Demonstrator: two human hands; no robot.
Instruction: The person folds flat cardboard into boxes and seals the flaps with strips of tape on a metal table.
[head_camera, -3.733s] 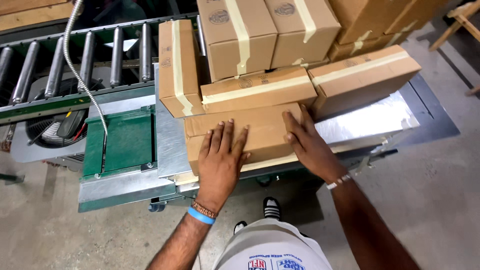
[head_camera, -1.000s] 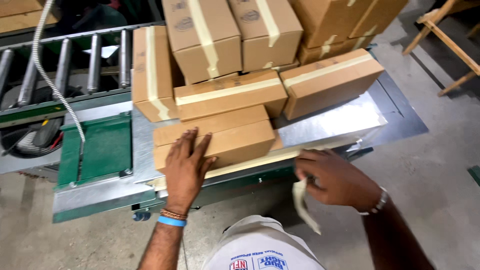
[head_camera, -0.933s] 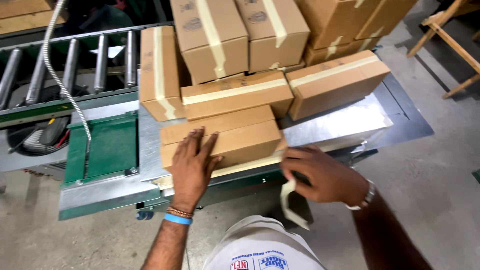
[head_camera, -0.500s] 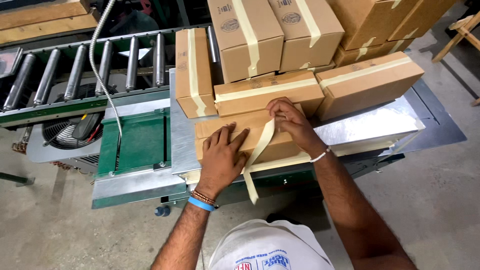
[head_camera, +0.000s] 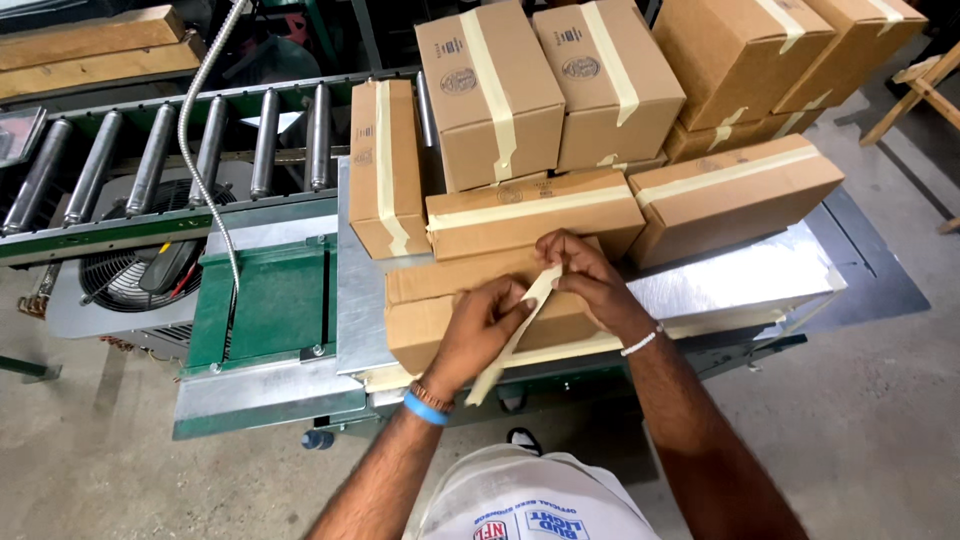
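Tape strip (head_camera: 510, 335), pale tan and narrow, runs at a slant from my right hand (head_camera: 590, 280) down past my left hand (head_camera: 480, 330), its loose end hanging just over the near edge of the metal table (head_camera: 720, 285). I see my right thumb and forefinger pinching the upper end of the strip, the other fingers curled loosely beside them. My left hand lies on top of the flat cardboard box (head_camera: 440, 300) nearest me, fingers pressed together and bent, with the strip passing under or along the fingertips; I cannot tell whether that hand actually grips it. A blue wristband sits on my left wrist, a white beaded bracelet on the right.

That flat box lies on the table at its near edge, its top seam not yet covered where my hands are. Just behind it, touching, lies a second flat box (head_camera: 530, 215) already sealed with tape along its length. To the left a narrow box (head_camera: 385, 165) stands on its side, taped too. To the right a long flat box (head_camera: 735, 195) rests at a slight angle. Behind these, taller sealed cartons (head_camera: 500, 90) stand close together in a row.

Left of the table sits a green machine bed (head_camera: 270, 300), and beyond it a roller conveyor (head_camera: 160, 160) with a flexible metal hose (head_camera: 205, 130) draped across.
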